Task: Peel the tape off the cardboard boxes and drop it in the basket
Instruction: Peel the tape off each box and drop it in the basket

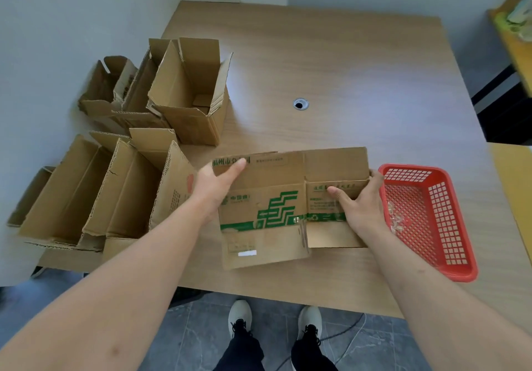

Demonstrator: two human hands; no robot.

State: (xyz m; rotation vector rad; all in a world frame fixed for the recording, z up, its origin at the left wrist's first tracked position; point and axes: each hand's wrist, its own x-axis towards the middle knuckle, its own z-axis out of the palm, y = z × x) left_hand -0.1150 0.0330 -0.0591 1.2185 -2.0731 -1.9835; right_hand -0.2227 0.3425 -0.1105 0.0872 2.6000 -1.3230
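Observation:
A flattened cardboard box (276, 206) with green print lies on the wooden table (331, 68) in front of me. My left hand (217, 183) grips its left edge, thumb on top near the upper flap. My right hand (358, 200) grips the right edge, thumb lying on the printed panel. A short strip of clear tape (302, 228) shows along the box's lower middle seam. To the right, touching distance from my right hand, stands the red plastic basket (457, 195); crumpled clear tape (395, 221) lies inside it.
Several opened cardboard boxes (187, 94) stand at the table's left side, with more (95, 192) nearer the left front edge. A round cable hole (300, 103) sits mid-table. My shoes (240, 319) show below the front edge. A yellow shelf (515, 33) is at far right.

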